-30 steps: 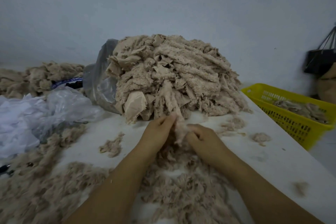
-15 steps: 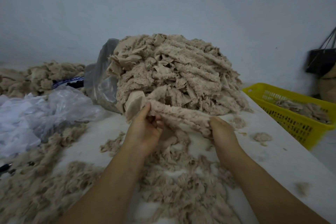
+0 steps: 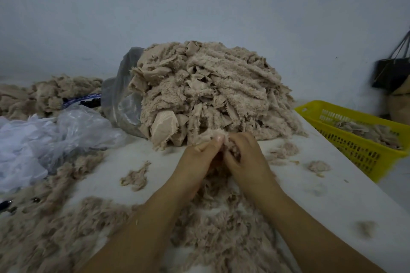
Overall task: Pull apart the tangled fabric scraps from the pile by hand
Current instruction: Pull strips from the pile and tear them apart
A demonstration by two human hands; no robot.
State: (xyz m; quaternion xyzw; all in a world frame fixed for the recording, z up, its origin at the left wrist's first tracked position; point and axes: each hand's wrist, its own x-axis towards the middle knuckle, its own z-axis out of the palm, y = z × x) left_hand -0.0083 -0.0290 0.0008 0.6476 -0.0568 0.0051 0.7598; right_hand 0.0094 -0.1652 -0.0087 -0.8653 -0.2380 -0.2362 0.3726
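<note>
A tall pile of beige fleecy fabric scraps [image 3: 213,91] sits at the middle back of the white table [image 3: 321,197], partly in a grey plastic bag [image 3: 124,104]. At the pile's front foot my left hand [image 3: 195,162] and my right hand [image 3: 244,155] meet, fingers curled. Both pinch one small fluffy scrap [image 3: 210,136] between them. Below my wrists spreads a loose layer of pulled-apart fluff [image 3: 221,224].
A yellow slotted basket [image 3: 355,146] with some scraps stands at the right table edge. Crumpled clear plastic [image 3: 51,137] lies at the left, with more beige scraps [image 3: 44,95] behind it. Small tufts [image 3: 136,176] dot the table. A dark bag [image 3: 392,73] hangs at the far right.
Half a second ago my hands were spread apart, stretching a long scrap between them. They have come back together at the foot of the pile, pinching a small scrap.
</note>
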